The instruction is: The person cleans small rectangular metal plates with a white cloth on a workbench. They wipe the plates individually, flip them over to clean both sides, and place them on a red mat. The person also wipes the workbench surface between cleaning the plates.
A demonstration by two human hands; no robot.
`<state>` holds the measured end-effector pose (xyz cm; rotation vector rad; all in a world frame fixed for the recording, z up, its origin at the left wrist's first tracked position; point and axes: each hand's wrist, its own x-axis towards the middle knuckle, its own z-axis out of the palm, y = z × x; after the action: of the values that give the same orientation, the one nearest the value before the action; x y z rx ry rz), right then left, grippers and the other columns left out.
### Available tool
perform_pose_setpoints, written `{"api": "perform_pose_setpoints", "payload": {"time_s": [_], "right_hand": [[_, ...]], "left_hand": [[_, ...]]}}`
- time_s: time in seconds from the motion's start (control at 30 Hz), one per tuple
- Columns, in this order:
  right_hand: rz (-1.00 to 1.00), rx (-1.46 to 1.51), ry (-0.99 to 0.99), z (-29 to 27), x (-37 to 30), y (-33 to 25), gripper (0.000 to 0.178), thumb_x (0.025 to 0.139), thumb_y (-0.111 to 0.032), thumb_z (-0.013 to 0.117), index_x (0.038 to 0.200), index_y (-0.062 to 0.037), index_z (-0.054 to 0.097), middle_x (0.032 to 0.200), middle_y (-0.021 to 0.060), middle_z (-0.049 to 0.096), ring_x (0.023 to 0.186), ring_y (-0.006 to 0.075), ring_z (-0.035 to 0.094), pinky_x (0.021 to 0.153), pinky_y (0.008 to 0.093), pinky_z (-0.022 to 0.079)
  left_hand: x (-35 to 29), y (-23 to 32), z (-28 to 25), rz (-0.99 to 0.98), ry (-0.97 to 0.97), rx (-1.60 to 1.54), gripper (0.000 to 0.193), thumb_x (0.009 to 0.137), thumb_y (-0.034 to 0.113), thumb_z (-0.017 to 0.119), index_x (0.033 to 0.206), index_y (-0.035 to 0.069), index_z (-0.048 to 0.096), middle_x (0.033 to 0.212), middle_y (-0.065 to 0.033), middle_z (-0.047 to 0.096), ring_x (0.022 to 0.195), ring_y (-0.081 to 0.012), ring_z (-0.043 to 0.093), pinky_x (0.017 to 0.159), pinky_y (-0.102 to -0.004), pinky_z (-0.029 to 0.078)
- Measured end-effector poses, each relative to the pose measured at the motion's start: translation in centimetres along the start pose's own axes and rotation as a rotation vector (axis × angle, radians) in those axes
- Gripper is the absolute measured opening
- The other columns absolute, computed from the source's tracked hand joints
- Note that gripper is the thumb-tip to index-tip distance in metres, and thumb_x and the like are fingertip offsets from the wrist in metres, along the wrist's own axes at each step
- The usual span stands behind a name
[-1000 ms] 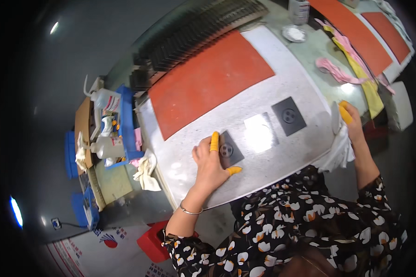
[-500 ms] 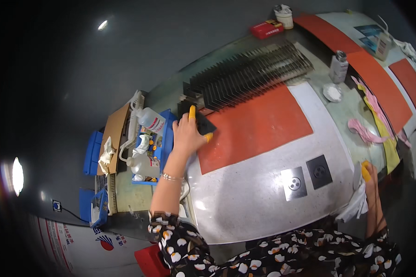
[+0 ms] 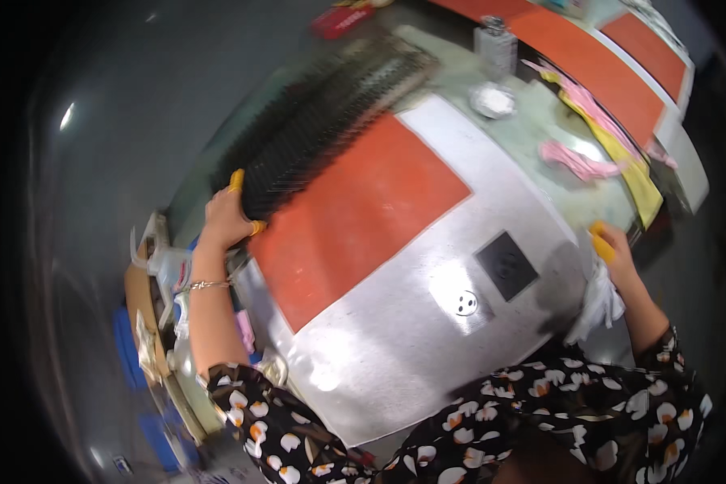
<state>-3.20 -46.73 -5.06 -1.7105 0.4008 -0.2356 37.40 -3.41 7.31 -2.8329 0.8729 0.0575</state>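
Note:
My left hand (image 3: 227, 216), with yellow finger cots on thumb and finger, is at the near left end of a long rack of dark upright plates (image 3: 298, 141). Its fingers span a dark plate at that end, blurred and mostly merged with the row. At the right, my right hand (image 3: 615, 252), also with yellow finger cots, grips a white cloth (image 3: 597, 305) that hangs down over the table edge. On the white sheet (image 3: 379, 363) lie two square plates with round hole patterns: a dark plate (image 3: 506, 266) and a shiny plate (image 3: 453, 282) catching glare.
An orange mat (image 3: 363, 218) lies between rack and white sheet. Beyond are a grey bottle (image 3: 496, 50), a small dish of white stuff (image 3: 493, 101), a pink cloth (image 3: 573, 160) and a yellow cloth (image 3: 617, 153). White bottles (image 3: 169, 266) and a cardboard piece (image 3: 141, 315) stand at left.
The view has swung, shifting the table leftward. My left hand has brought the dark plate from beside the mat against the rack's end. My right hand still holds the cloth.

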Motion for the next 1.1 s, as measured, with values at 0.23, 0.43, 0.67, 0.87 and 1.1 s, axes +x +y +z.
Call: {"api": "perform_pose_setpoints", "payload": {"time_s": [0.23, 0.43, 0.67, 0.87, 1.1], "right_hand": [[0.022, 0.2, -0.089, 0.2, 0.0, -1.3, 0.014, 0.085, -0.014, 0.056, 0.078, -0.0022, 0.052, 0.067, -0.0044, 0.045, 0.061, 0.0036, 0.038, 0.054, 0.0196, 0.03], [-0.042, 0.263, -0.097, 0.6, 0.1, -0.2, 0.014, 0.085, -0.013, 0.056, 0.077, -0.0026, 0.051, 0.066, -0.0047, 0.045, 0.06, 0.0027, 0.037, 0.054, 0.0188, 0.03], [-0.054, 0.355, -0.168, 0.6, 0.3, -0.3, 0.013, 0.086, -0.013, 0.055, 0.077, -0.0033, 0.052, 0.065, -0.0049, 0.046, 0.059, 0.0031, 0.039, 0.054, 0.0183, 0.031], [-0.253, -0.271, -0.258, 0.8, 0.8, -2.8, 0.022, 0.081, -0.021, 0.061, 0.077, -0.0009, 0.055, 0.065, 0.0093, 0.056, 0.059, 0.0158, 0.052, 0.057, 0.0289, 0.04], [-0.367, -1.045, -0.601, 8.6, 5.2, -9.0, 0.026, 0.074, -0.027, 0.061, 0.076, -0.0005, 0.06, 0.07, 0.0191, 0.061, 0.07, 0.0336, 0.061, 0.063, 0.0426, 0.046]], "left_hand": [[-4.0, 1.8, -0.4, -0.034, 0.177, -0.015, 0.09, 0.055, 0.029, 0.08, 0.127, -0.003, 0.037, 0.13, -0.0211, 0.039, 0.121, -0.0348, 0.036, 0.099, -0.0402, 0.031], [-15.7, 21.1, 2.5, 0.264, 0.132, -0.546, 0.108, 0.048, 0.048, 0.081, 0.13, -0.001, 0.032, 0.13, -0.0192, 0.039, 0.119, -0.0343, 0.037, 0.098, -0.0461, 0.027], [-17.9, 28.8, 5.4, 0.17, 0.024, -0.544, 0.111, 0.045, 0.036, 0.085, 0.132, -0.002, 0.026, 0.132, -0.0166, 0.03, 0.122, -0.0322, 0.028, 0.099, -0.042, 0.022], [-20.7, 31.6, 4.3, 0.207, 0.091, -0.556, 0.088, 0.059, 0.029, 0.078, 0.128, -0.002, 0.034, 0.13, -0.0175, 0.036, 0.115, -0.0328, 0.037, 0.095, -0.0426, 0.027], [-22.2, 36.0, 6.5, 0.281, 0.158, -0.659, 0.064, 0.067, 0.028, 0.071, 0.116, -0.006, 0.047, 0.13, -0.0137, 0.04, 0.103, -0.0313, 0.042, 0.084, -0.0403, 0.034]]}}
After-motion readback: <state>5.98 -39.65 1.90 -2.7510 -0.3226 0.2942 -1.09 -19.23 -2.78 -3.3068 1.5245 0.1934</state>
